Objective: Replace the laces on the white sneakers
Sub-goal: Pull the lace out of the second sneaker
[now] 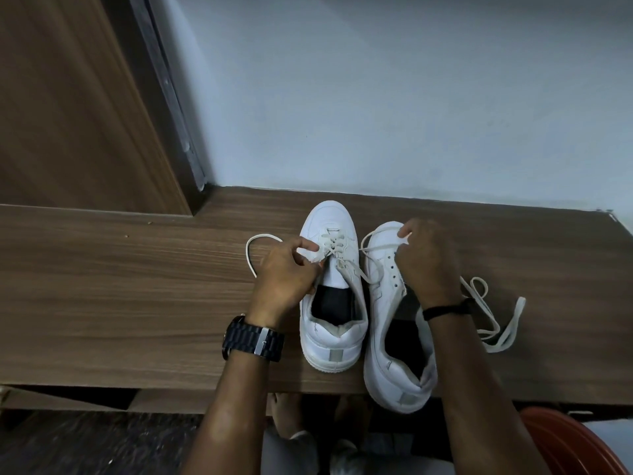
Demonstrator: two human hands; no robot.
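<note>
A lace [337, 250] is being pinched by the left hand [286, 272] and pulled taut by the right hand [424, 258] over the left sneaker [330, 323], about half laced; the right sneaker [387, 337] near the shelf's front edge [137, 303] is lying unlaced, a loose lace [496, 323] beside it.

white sneakers [329, 269], cream laces [493, 317], brown wood-grain table [137, 286], black watch [253, 339]

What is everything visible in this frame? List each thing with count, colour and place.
sneakers: 2, white, side by side on the wooden shelf, heels toward the camera
lace in left sneaker: 1, off-white, partly threaded
loose lace: 1, off-white, on the shelf right of the sneakers
wooden shelf: 1, brown, against the wall
wall: pale blue-grey
red object: 1, bottom right corner
watch: 1, black, left wrist
left hand: pinches the lace
right hand: pinches the lace end
</note>
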